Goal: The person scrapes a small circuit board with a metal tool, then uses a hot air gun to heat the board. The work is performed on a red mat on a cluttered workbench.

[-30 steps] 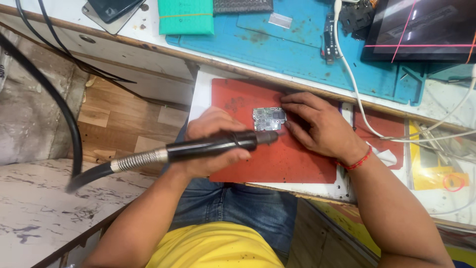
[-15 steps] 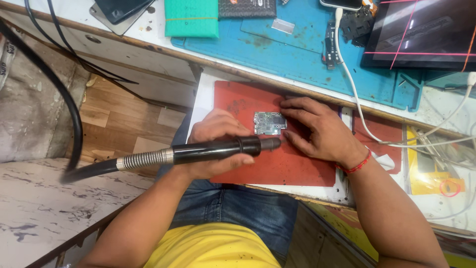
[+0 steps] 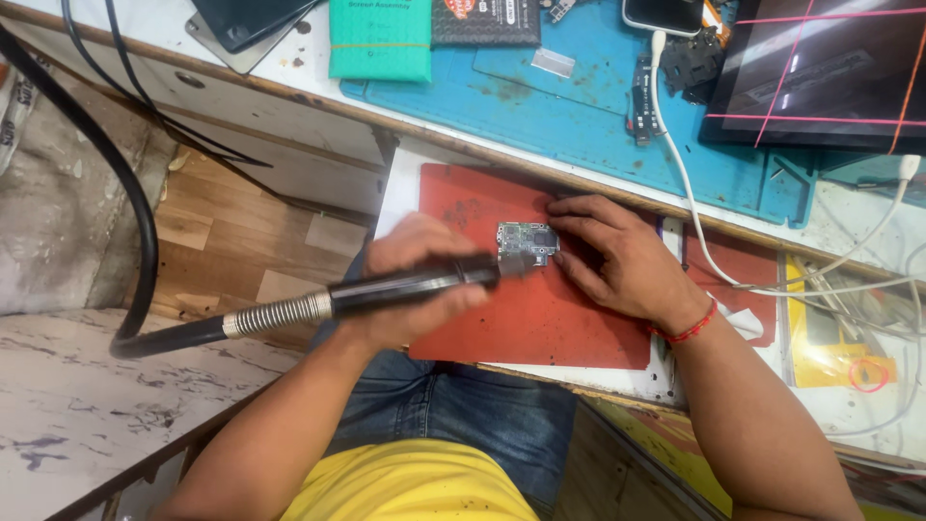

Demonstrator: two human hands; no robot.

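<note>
Nearest us: yellow shirt (image 3: 405,487) and blue jeans (image 3: 453,415), seated at the bench (image 3: 318,159).

Our left hand (image 3: 415,280) has a full grip wrapped around the black cylindrical hot-air wand (image 3: 405,287), whose metal spring collar and thick black hose (image 3: 145,241) trail off left. The nozzle end points right, just over the small bare green-and-silver circuit board (image 3: 527,241).

The board lies on the red rectangular rubber mat (image 3: 540,318), at its upper middle. Our right hand (image 3: 617,256), red thread band at the wrist, is laid flat, fingertips pressing the board's right edge; its grip closes on nothing, it only pins the board.

Further out: a white cable (image 3: 704,251) runs just beside the right hand, over the blue silicone work mat (image 3: 579,106). A green flat box (image 3: 379,39) and a dark tablet with red crossed lines (image 3: 820,72) sit at the far edge.

Risks as we judge them:
- Fingertips are very near the nozzle; drift right means a burn.
- The board is held by finger pressure only, so a slip would move it under the nozzle.
- Hose weight could pull the wand off aim.
- The white cable is near enough to scorch if the nozzle swings.
</note>
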